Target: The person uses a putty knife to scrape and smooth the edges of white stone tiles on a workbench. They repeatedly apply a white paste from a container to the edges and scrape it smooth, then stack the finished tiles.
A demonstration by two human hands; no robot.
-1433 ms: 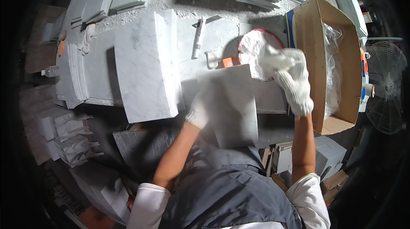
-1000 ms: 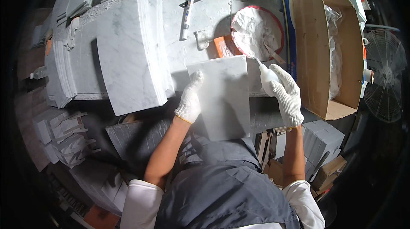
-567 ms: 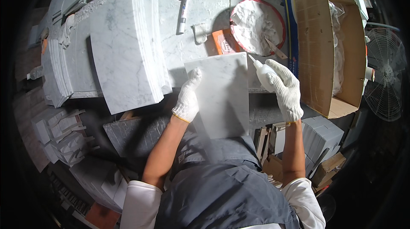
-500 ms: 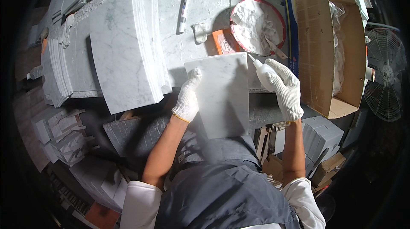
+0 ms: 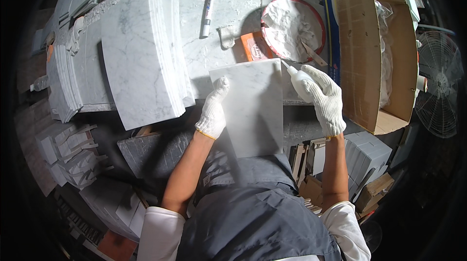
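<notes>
– What did the left hand (image 5: 213,110) hold?
– It held the pale marble tile (image 5: 255,110) by its left edge, with the thumb laid upon the face. The other fingers were hidden behind.
– And the right hand (image 5: 327,103)?
– That one was curled around a small white bottle (image 5: 300,82), of which the thin nozzle (image 5: 288,67) pointed up and leftward, just beside the tile's upper right corner. Whether it touched could not be told.
– Where exactly was the tile?
– It was in front of the person's body, between the two hands, and its upper part covered the near side of the table (image 5: 219,56) from sight.
– What lay beyond it?
– Near its top edge were an orange box (image 5: 255,47) and a red-rimmed bowl (image 5: 316,7) with white material inside. At left stood a stack of marble slabs (image 5: 134,56).
</notes>
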